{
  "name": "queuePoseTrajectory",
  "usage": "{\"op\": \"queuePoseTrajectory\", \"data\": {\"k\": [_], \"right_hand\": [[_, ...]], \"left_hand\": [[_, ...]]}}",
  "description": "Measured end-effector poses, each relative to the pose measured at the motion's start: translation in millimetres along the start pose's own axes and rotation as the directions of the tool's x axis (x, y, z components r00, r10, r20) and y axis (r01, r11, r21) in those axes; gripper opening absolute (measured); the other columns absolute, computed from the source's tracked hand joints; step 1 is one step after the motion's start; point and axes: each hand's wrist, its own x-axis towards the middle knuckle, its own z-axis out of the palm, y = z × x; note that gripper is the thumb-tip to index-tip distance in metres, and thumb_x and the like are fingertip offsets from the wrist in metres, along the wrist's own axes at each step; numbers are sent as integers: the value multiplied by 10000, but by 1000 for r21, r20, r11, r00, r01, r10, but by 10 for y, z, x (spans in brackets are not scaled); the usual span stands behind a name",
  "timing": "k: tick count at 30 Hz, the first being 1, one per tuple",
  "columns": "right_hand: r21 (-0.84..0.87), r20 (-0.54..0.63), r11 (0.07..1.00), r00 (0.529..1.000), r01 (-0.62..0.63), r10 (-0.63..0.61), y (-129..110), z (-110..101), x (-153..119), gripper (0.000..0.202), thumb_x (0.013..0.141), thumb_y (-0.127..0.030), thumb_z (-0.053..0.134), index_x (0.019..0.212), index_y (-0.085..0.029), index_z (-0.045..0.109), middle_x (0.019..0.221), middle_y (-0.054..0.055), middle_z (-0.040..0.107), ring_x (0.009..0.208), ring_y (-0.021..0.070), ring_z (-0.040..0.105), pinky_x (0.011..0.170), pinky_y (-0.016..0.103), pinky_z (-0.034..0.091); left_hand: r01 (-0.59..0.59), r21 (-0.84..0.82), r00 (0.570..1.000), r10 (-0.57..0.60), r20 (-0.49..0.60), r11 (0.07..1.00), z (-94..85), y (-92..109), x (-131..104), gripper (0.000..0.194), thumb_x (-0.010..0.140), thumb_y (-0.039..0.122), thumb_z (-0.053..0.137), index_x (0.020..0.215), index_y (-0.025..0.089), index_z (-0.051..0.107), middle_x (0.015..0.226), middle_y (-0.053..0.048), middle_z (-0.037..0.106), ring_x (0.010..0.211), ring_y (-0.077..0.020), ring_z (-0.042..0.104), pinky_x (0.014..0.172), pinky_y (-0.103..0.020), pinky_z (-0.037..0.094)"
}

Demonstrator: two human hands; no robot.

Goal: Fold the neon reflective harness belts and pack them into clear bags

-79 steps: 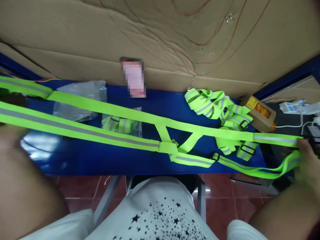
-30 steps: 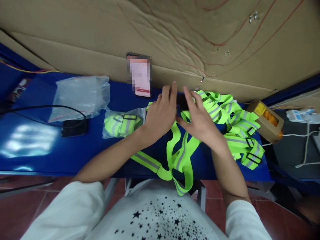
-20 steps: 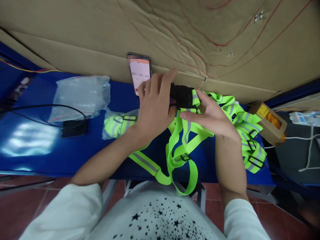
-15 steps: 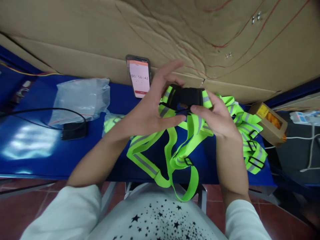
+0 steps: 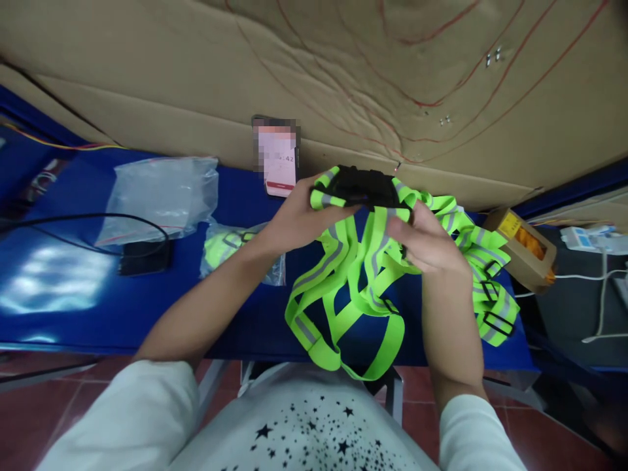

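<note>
well to the left of your left fingers, a clear bag (image 5: 161, 196) lies on the blue table (image 5: 226, 320), with a black case (image 5: 142, 258) beside it. nearer to them is a bagged strap (image 5: 218, 247), and a phone (image 5: 279, 163) leans just beyond. your left hand (image 5: 299, 216) has its fingers closed at the left end of the black buckle (image 5: 363, 186), thumb along its near edge; the other fingertips are mostly hidden. the buckle sits raised between your two sets of fingers. it looks like light, stiff plastic, so take it by its two ends, off the middle. below your fingers the lime strap (image 5: 324, 353) hangs in loose loops, the lowest dipping past the table's near edge. it looks soft, thin and hard to break, but apt to twist or slide, so pinch it flat, close to the buckle. your right hand (image 5: 434, 239) has its fingers clenched on that strap by the buckle's right end. right of those fingers lies a strap pile (image 5: 483, 248), easy to snag, then a small carton (image 5: 542, 268).
</note>
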Motion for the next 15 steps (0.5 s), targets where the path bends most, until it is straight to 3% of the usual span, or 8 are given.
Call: {"op": "queuePoseTrajectory", "data": {"k": [2,5,10,15], "right_hand": [[-82,80,996,996,36,-30,-61,-13,-24,615,759,-561,823,1290,-305,647,1313,2,707,1312,271,620,1128,475,516],[-86,67,995,997,50,-44,-147,17,-38,523,854,-544,745,1287,-264,658,1299,28,715,1306,263,621,1134,482,504],[117,-49,993,999,2,4,-156,95,6,462,836,-529,761,1191,-240,697,1170,42,757,1197,289,689,1013,471,591],[227,-96,974,994,-20,42,-144,145,32,456,809,-597,767,1108,-256,717,1056,30,768,1071,284,731,889,410,638]], "left_hand": [[49,-88,999,-49,-1,995,14,-15,3,348,860,443,725,1081,176,727,981,-41,754,1026,-256,710,899,-369,582],[69,-126,997,-66,32,990,11,37,8,324,878,422,715,1070,162,738,1015,-47,761,1047,-258,711,926,-361,568],[45,-64,998,-41,51,997,3,139,9,456,824,395,788,1196,146,704,1139,-72,754,1093,-255,694,964,-339,538],[35,37,979,-41,199,999,36,157,-41,452,786,380,809,1169,162,707,1086,-59,765,1039,-261,711,931,-343,549]]}}
